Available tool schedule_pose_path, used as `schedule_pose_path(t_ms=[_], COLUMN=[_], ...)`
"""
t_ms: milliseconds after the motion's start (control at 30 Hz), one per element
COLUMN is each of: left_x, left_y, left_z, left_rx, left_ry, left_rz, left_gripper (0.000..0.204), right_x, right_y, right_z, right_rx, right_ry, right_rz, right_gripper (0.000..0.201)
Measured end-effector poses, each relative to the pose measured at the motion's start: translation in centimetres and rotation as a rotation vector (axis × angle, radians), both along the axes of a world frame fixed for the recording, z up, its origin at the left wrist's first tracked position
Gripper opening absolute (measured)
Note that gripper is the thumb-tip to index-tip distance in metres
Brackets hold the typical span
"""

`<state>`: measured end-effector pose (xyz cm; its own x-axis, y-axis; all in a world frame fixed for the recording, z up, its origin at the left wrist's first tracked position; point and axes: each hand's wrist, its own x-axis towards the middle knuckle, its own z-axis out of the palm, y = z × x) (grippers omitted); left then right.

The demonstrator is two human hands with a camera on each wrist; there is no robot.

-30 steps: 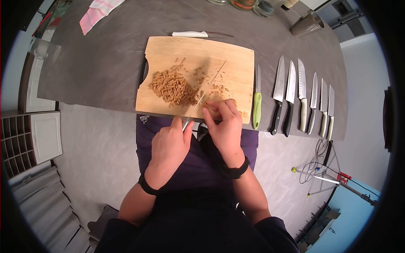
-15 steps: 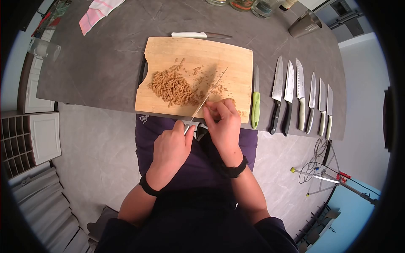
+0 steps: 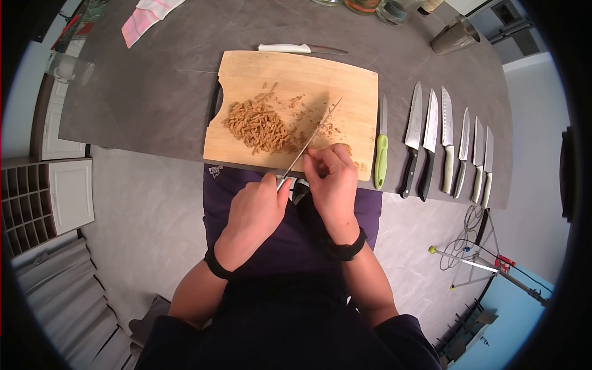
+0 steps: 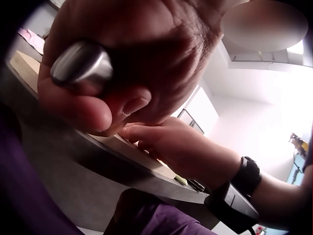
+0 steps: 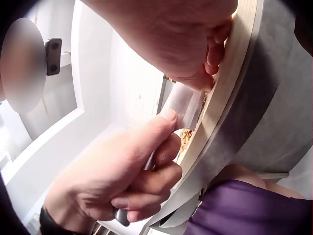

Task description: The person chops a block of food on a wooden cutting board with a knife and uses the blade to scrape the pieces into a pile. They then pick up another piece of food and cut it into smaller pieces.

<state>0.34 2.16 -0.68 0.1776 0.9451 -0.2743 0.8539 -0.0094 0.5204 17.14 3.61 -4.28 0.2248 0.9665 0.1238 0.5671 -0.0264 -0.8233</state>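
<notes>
My left hand grips a kitchen knife by its handle, at the near edge of a wooden cutting board. The blade slants away across the board, right beside the right fingertips. In the left wrist view the metal butt of the knife handle sticks out of the fist. With curled fingers my right hand holds a brown piece of food on the board, mostly hidden under the fingers. Left of the blade lies a heap of chopped brown strips, with small crumbs scattered beyond it.
A green-handled knife lies along the board's right side, and a white-handled knife behind it. Several more knives lie in a row to the right. A metal cup, glass bottles and a pink-striped cloth are farther back.
The knife has shifted a little to the right along the board, closer to the right fingertips. The right hand stays nearly in place on the food. The head view has shifted slightly.
</notes>
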Motion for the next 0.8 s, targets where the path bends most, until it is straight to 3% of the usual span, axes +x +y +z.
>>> schedule_pose_path(t_ms=[367, 800], left_x=[0.5, 2.1], left_y=[0.6, 1.9], left_z=[0.0, -0.7], left_rx=[-0.057, 0.060], left_ry=[0.047, 0.030], left_rz=[-0.010, 0.015], left_gripper=[0.045, 0.043], right_x=[-0.1, 0.2], right_y=[0.1, -0.1], right_z=[0.0, -0.6], right_rx=[0.036, 0.023], right_ry=[0.038, 0.012], right_rz=[-0.009, -0.001], right_gripper=[0.007, 0.011])
